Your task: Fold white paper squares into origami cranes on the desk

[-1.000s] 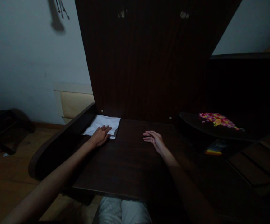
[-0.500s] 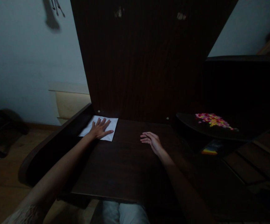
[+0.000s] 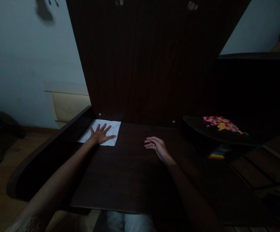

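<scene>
White paper (image 3: 116,127), seemingly more than one sheet, lies at the back left corner of the dark wooden desk (image 3: 120,174). Fingers spread, my left hand (image 3: 100,135) rests flat on this paper. My right hand (image 3: 156,146) is over the middle right of the desktop, palm turned inward, its fingers loosely stretched and slightly curved. Nothing shows in it. Whether its edge touches the wood is hard to tell in the dim light.
A raised side board (image 3: 50,148) borders the desk on the left, and a tall dark panel (image 3: 140,64) stands behind. On the right, a curved shelf (image 3: 193,125) bears a heap of small colourful pieces (image 3: 223,125). Beneath it sits a yellow-edged item (image 3: 216,156).
The view has shifted slightly. My left hand stays on the paper with its fingers spread a little wider. My right hand keeps about the same place and pose.
</scene>
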Demonstrator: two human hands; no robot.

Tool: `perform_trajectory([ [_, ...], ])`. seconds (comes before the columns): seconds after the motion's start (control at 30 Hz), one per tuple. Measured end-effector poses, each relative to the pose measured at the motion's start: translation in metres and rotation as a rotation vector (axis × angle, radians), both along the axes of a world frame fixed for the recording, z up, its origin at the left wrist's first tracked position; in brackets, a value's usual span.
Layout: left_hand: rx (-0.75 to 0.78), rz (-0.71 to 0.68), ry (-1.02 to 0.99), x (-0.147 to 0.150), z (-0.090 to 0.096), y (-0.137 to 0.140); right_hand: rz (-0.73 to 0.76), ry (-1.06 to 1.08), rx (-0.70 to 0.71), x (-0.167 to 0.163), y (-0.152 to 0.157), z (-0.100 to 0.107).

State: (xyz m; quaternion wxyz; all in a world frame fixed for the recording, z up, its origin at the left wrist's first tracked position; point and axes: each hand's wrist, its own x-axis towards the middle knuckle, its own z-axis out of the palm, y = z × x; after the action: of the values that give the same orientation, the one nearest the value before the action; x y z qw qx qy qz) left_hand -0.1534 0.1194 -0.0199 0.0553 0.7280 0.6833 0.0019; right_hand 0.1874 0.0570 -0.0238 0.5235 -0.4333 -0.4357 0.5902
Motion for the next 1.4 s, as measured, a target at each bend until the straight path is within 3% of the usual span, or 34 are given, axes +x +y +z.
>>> perform_trajectory([
  [0.5,-0.019,-0.010,0.014,-0.001,0.003,-0.004,-0.021,0.038,0.030,0.000,-0.004,0.000],
  [0.67,-0.061,-0.013,0.030,0.003,0.014,-0.007,-0.032,0.045,0.053,-0.001,-0.006,-0.002],
  [0.83,0.004,-0.011,0.020,0.007,0.023,-0.006,-0.030,0.051,0.060,-0.003,-0.006,-0.001],
  [1.13,-0.007,0.061,0.006,0.006,0.006,0.006,-0.012,0.032,0.074,-0.003,-0.005,-0.005],
  [1.4,-0.018,0.053,0.020,0.006,0.004,0.008,-0.004,0.011,0.072,-0.002,-0.005,-0.006],
])
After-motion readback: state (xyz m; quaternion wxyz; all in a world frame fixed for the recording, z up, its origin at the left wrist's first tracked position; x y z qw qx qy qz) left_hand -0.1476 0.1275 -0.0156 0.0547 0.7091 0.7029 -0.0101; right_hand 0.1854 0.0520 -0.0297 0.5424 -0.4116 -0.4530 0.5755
